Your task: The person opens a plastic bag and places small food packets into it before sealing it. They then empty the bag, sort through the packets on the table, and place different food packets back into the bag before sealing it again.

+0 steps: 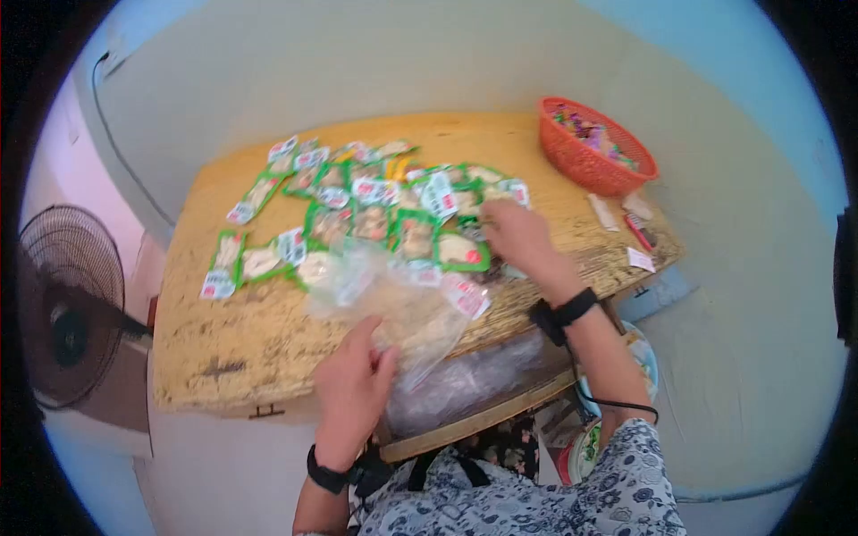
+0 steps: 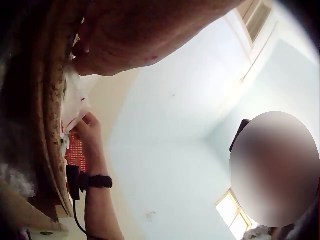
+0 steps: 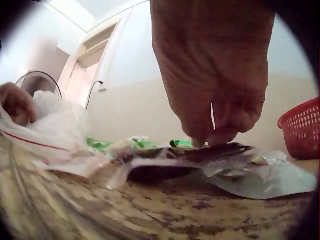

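A clear plastic zip bag (image 1: 407,313) lies at the table's front, with pale contents showing through it. My left hand (image 1: 353,384) pinches its near edge between thumb and fingers. In the right wrist view, a red line runs along the bag's (image 3: 40,141) mouth. My right hand (image 1: 523,237) reaches down to the right of the bag, its fingertips together on a dark, shiny packet (image 3: 195,156) low on the tabletop. Several green-edged food packets (image 1: 417,239) with white labels are spread behind the bag, some overlapping.
A red plastic basket (image 1: 590,165) of colourful wrapped pieces stands at the back right. Near it lie a red-handled tool (image 1: 638,232) and small pale pieces (image 1: 603,213). An open drawer (image 1: 474,384) under the front edge holds clear plastic. A fan (image 1: 71,308) stands left of the worn table (image 1: 241,348).
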`<action>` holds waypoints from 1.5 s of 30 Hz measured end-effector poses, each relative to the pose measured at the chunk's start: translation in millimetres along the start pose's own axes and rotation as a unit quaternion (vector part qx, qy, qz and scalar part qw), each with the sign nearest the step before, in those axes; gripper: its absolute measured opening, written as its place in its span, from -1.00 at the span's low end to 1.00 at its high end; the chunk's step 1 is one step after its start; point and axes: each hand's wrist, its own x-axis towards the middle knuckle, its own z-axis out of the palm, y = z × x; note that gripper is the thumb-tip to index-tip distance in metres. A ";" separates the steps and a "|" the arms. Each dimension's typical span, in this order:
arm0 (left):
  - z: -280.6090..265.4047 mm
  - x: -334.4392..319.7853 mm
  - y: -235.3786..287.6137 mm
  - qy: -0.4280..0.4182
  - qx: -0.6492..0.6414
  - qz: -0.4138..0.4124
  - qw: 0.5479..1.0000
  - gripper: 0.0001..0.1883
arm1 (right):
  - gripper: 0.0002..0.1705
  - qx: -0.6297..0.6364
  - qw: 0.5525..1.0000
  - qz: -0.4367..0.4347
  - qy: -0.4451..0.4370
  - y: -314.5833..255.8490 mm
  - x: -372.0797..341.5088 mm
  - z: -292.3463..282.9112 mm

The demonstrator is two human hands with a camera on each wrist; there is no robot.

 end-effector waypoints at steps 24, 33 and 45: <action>0.5 -3.0 2.5 0.016 0.039 0.055 0.998 -0.71 | -0.79 0.249 0.961 0.002 0.120 -6.9 -63.5 -84.4; 5.5 -6.3 9.4 0.037 0.082 0.131 0.987 -0.79 | -0.72 0.327 0.942 -0.043 0.055 -93.7 -174.1 -32.1; 2.9 -1.2 36.0 -0.068 0.090 0.214 0.970 -0.76 | -0.51 0.324 0.941 -0.066 0.072 -92.2 -177.3 -17.2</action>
